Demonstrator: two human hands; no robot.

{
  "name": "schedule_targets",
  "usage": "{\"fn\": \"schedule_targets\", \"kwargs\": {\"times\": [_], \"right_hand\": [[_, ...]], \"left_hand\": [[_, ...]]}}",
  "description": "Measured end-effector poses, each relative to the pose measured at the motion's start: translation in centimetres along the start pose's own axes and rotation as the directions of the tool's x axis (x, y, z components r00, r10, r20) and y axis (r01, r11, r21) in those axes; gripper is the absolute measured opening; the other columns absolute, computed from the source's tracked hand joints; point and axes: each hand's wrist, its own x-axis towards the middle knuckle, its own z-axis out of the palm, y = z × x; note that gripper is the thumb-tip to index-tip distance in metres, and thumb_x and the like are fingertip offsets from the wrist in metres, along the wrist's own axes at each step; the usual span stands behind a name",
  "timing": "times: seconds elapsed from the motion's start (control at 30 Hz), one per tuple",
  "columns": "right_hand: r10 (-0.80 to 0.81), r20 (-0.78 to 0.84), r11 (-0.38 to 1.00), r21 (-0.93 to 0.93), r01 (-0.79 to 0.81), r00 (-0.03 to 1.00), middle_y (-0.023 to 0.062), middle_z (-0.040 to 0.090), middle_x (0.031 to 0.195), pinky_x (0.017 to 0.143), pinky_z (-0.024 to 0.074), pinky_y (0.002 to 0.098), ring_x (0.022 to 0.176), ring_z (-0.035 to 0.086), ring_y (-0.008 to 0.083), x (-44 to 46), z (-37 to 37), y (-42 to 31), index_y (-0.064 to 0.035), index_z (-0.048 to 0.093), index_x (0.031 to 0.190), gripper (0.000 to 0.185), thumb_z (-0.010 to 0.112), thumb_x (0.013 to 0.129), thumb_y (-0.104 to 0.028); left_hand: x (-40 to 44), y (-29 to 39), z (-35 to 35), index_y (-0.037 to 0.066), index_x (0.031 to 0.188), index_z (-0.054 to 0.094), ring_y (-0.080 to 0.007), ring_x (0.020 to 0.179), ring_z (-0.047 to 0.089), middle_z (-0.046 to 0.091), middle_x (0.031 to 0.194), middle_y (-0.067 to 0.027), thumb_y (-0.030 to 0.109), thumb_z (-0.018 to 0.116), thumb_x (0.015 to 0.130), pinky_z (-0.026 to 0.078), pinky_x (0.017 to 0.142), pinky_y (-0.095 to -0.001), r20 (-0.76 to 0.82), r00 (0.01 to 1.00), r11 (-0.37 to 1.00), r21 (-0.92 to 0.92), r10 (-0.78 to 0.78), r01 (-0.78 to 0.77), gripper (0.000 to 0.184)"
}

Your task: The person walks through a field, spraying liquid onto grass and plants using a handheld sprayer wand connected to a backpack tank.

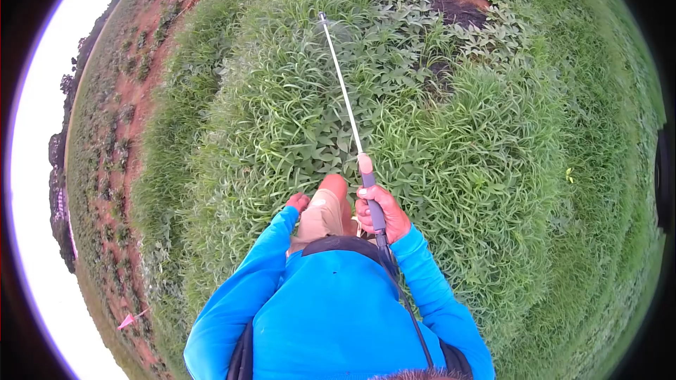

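My right hand point(386, 212) is wrapped round the grey handle of a spray wand point(343, 91). The wand's thin, pale tube points forward over the grass, and a faint mist shows around its nozzle tip. A dark hose point(407, 304) runs from the handle back along my blue shirt point(327, 309). Beside my thigh, at the left edge of my light shorts point(320, 216), hangs my left hand point(298, 201). Its fingers are partly hidden and too small to make out.
Tall grass point(479, 162) and leafy plants surround my legs. Dark bare ground point(458, 8) shows at the top right of centre. On the left lie reddish soil rows point(144, 98) with low plants, a pink flag point(127, 321) and distant trees point(58, 148).
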Motion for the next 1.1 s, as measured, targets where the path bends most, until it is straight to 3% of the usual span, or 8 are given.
{"fn": "schedule_targets", "kwargs": {"times": [0.07, 0.2, 0.3, 0.33, 0.87, 0.93, 0.97, 1.1], "right_hand": [[-0.049, -0.068, 0.999, 0.008, 0.049, 0.996, -0.0011, 0.041, 0.059, 0.032, 0.0317, 0.0211, 0.04, 0.038, 0.0068, -1.2, -0.7, -0.1, -0.0125, 0.04, 0.083, 0.022, 0.059, 0.084, -0.023], [-0.076, -0.169, 0.992, 0.09, 0.092, 0.983, -0.0009, 0.04, 0.059, 0.031, 0.0301, 0.0211, 0.04, 0.037, 0.0069, -3.3, -2.9, -0.6, -0.0129, 0.04, 0.08, 0.022, 0.059, 0.083, -0.022], [-0.123, -0.219, 0.979, 0.134, 0.155, 0.968, -0.0005, 0.04, 0.059, 0.031, 0.0303, 0.0211, 0.04, 0.037, 0.0073, -4.9, -4.2, -1.2, -0.0126, 0.041, 0.08, 0.021, 0.059, 0.083, -0.021], [-0.154, -0.238, 0.974, 0.129, 0.188, 0.959, -0.0001, 0.041, 0.059, 0.031, 0.0305, 0.0211, 0.04, 0.037, 0.0079, -5.5, -4.3, -1.5, -0.0122, 0.042, 0.081, 0.019, 0.059, 0.084, -0.021], [-0.595, -0.607, 0.78, -0.275, 0.563, 0.527, -0.001, 0.041, 0.059, 0.031, 0.0279, 0.021, 0.039, 0.035, 0.0076, -7.6, -5.0, -10.6, -0.0115, 0.048, 0.088, 0.016, 0.054, 0.088, -0.026], [-0.602, -0.621, 0.773, -0.295, 0.562, 0.502, -0.0008, 0.041, 0.059, 0.03, 0.0283, 0.0212, 0.039, 0.035, 0.0076, -6.6, -5.3, -12.4, -0.0116, 0.048, 0.088, 0.015, 0.054, 0.088, -0.025], [-0.615, -0.633, 0.758, -0.309, 0.574, 0.47, -0.0007, 0.041, 0.059, 0.03, 0.0287, 0.0214, 0.038, 0.035, 0.0075, -6.0, -5.4, -13.2, -0.0118, 0.048, 0.088, 0.014, 0.053, 0.089, -0.025], [-0.531, -0.527, 0.813, -0.094, 0.575, 0.664, 0.0003, 0.041, 0.059, 0.03, 0.0319, 0.0226, 0.038, 0.035, 0.0082, -3.8, -6.0, -16.3, -0.0087, 0.048, 0.088, 0.019, 0.051, 0.089, -0.027]], "left_hand": [[0.1, 0.9, -0.1, 0.007, 0.126, 0.052, -0.0332, 0.125, 0.042, 0.047, 0.128, -0.024, 0.044, 0.051, 0.079, 0.03, 0.106, -0.0348, 0.018, 1.0, 0.997, 0.076, -0.01, 0.008, 0.06], [1.2, 2.3, 0.6, 0.006, 0.125, 0.052, -0.0339, 0.123, 0.043, 0.049, 0.128, -0.0233, 0.043, 0.052, 0.079, 0.032, 0.104, -0.0355, 0.013, 0.999, 0.99, 0.133, 0.04, -0.042, 0.059], [1.2, 4.6, 1.2, 0.006, 0.107, 0.06, -0.0217, 0.076, 0.061, 0.064, 0.091, -0.0108, 0.041, 0.054, 0.082, 0.049, 0.069, -0.034, 0.157, 0.985, 0.988, -0.146, 0.075, -0.052, 0.043], [0.3, 6.0, 1.6, 0.008, 0.098, 0.059, -0.0117, 0.052, 0.048, 0.059, 0.072, -0.0031, 0.04, 0.053, 0.084, 0.04, 0.046, -0.0296, 0.141, 0.989, 0.965, -0.261, 0.045, -0.007, 0.036], [8.8, 20.9, 9.8, 0.01, 0.097, 0.06, -0.0119, 0.057, 0.052, 0.058, 0.072, -0.0018, 0.036, 0.053, 0.083, 0.043, 0.049, -0.0282, 0.318, 0.93, 0.978, -0.144, 0.187, -0.148, 0.03], [9.0, 21.8, 10.1, 0.009, 0.105, 0.061, -0.0322, 0.087, 0.061, 0.064, 0.093, -0.0179, 0.037, 0.05, 0.081, 0.047, 0.08, -0.0384, 0.287, 0.902, 0.944, -0.032, 0.324, -0.329, 0.038], [9.2, 21.9, 10.0, 0.009, 0.105, 0.061, -0.0322, 0.087, 0.061, 0.064, 0.093, -0.0179, 0.037, 0.05, 0.081, 0.047, 0.08, -0.0384, 0.283, 0.905, 0.947, -0.038, 0.318, -0.32, 0.038], [10.6, 20.6, 9.8, 0.007, 0.096, 0.061, -0.0171, 0.06, 0.056, 0.061, 0.074, -0.0074, 0.037, 0.051, 0.084, 0.048, 0.057, -0.0309, 0.216, 0.912, 0.936, -0.027, 0.348, -0.35, 0.033]]}}
